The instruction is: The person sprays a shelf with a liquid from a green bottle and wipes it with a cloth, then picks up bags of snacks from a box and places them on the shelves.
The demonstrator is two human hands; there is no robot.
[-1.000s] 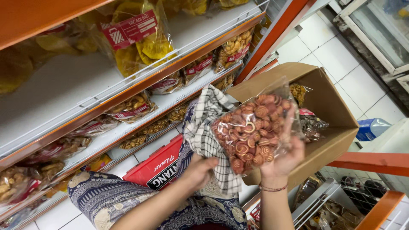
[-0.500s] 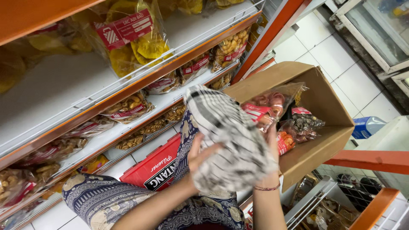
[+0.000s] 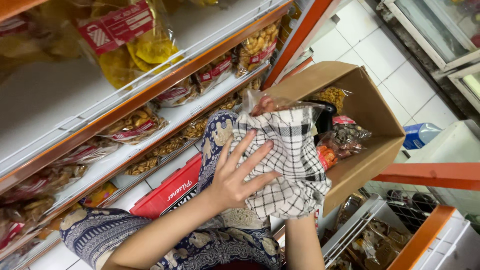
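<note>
Wiping a snack bag with a checked cloth, over the open box.
Left hand (image 3: 235,175) flat, fingers spread on cloth (image 3: 285,160); right hand hidden beneath, grip unclear. Bag (image 3: 267,104) peeks above. Best: support underneath, press evenly.
</note>
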